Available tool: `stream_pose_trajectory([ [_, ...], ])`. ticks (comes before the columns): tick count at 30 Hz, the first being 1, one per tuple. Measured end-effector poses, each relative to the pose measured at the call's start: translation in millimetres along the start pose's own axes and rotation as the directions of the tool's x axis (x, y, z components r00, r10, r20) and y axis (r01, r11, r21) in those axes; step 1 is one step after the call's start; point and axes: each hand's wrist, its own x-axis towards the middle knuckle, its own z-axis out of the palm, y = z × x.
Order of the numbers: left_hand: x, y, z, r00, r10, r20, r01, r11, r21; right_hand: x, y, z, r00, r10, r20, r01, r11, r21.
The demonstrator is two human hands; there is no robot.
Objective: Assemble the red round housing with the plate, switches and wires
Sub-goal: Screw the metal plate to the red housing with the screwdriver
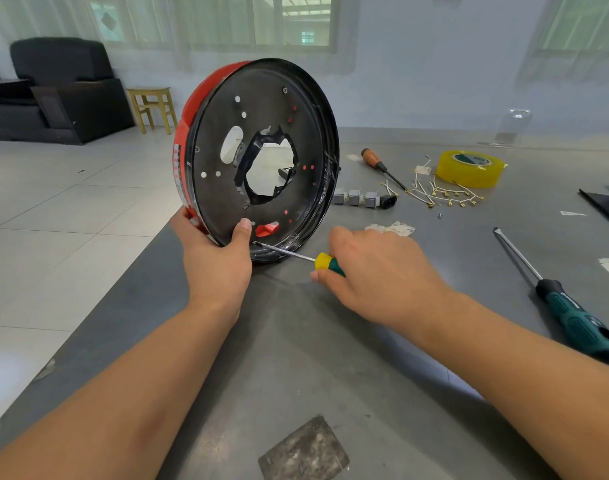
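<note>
Left grip (215, 261) clasps upright red housing (189, 109) rim; right grip (375, 275) wraps screwdriver (325, 262), tip seemingly touching plate (261, 109).

Both my bare forearms reach forward.
My left hand (213, 261) grips with its thumb raised; my right hand (375, 271) is curled tight, knuckles up.

head-worn view, looking down, close over table (330, 358)

Housing (258, 157) on edge on table (330, 358); switches (356, 198), wires (445, 195), tape (471, 168) right.
</note>
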Motion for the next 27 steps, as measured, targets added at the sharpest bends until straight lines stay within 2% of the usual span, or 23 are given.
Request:
stream_pose_trajectory([
  [2, 1, 0, 0, 1.000, -0.011, -0.004, 0.011, 1.000, -0.021, -2, -4, 0, 0.999, -0.035, -0.005, 0.034, 0.998, -0.044],
  [3, 1, -1, -1, 1.000, -0.007, -0.004, 0.007, 1.000, -0.023, -3, -4, -1, 0.999, -0.014, 0.030, 0.012, 0.998, 0.054],
  [4, 1, -1, -1, 1.000, 0.003, 0.000, -0.003, 1.000, -0.021, -3, -4, -2, 0.994, 0.032, 0.108, -0.058, 0.967, 0.248],
  [5, 1, 0, -2, 1.000, 0.014, 0.010, -0.013, 1.000, -0.018, -2, -3, -3, 0.969, 0.078, 0.236, -0.192, 0.838, 0.511],
  [6, 1, 1, -2, 0.999, 0.023, 0.024, -0.023, 1.000, -0.017, 1, 1, -4, 0.911, 0.098, 0.400, -0.378, 0.587, 0.716],
  [7, 1, 2, -2, 0.999, 0.028, 0.038, -0.027, 0.999, -0.020, 3, 6, -5, 0.818, 0.051, 0.572, -0.560, 0.293, 0.775],
  [8, 1, 3, -2, 0.999, 0.027, 0.046, -0.026, 0.999, -0.027, 4, 11, -5, 0.719, -0.052, 0.693, -0.691, 0.050, 0.721],
  [9, 2, 4, -2, 0.999, 0.022, 0.048, -0.020, 0.999, -0.040, 5, 15, -6, 0.637, -0.158, 0.755, -0.771, -0.118, 0.626],
  [10, 2, 4, -1, 0.999, 0.014, 0.049, -0.012, 0.998, -0.055, 6, 18, -7, 0.581, -0.240, 0.778, -0.813, -0.215, 0.541],
  [12, 1, 4, 0, 0.999, 0.003, 0.045, 0.000, 0.998, -0.067, 8, 21, -8, 0.541, -0.303, 0.785, -0.838, -0.273, 0.473],
  [16, 1, 2, -1, 1.000, 0.012, 0.016, -0.011, 0.999, -0.051, 10, 24, -3, 0.588, -0.274, 0.761, -0.797, -0.357, 0.487],
  [21, 3, 1, -1, 0.999, -0.014, -0.032, 0.013, 0.999, -0.029, 10, 26, -1, 0.675, -0.152, 0.722, -0.683, -0.499, 0.533],
  [27, 6, 4, -3, 0.994, -0.093, -0.061, 0.088, 0.994, -0.069, 10, 26, 2, 0.830, -0.090, 0.551, -0.389, -0.801, 0.456],
])
